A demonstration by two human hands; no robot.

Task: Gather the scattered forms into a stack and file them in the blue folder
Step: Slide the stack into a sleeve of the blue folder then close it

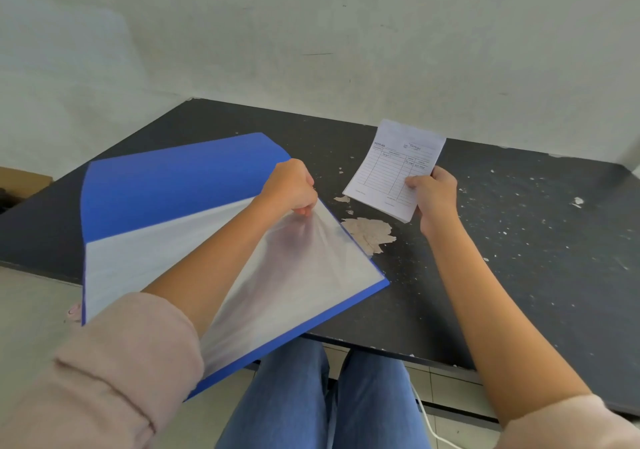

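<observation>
The blue folder (166, 185) lies open on the left half of the dark table, its near corner hanging over the front edge. My left hand (292, 187) pinches the top corner of a clear plastic sleeve (304, 268) inside it and lifts that corner. My right hand (434, 194) grips a small stack of white printed forms (391, 168) by its lower right corner, holding it above the table to the right of the folder.
The dark table (519, 240) has peeling patches and white flecks; a large bare patch (369, 233) lies beside the folder's right edge. White walls close off the back. A brown box (20, 180) sits at far left. My legs in jeans are below the table's edge.
</observation>
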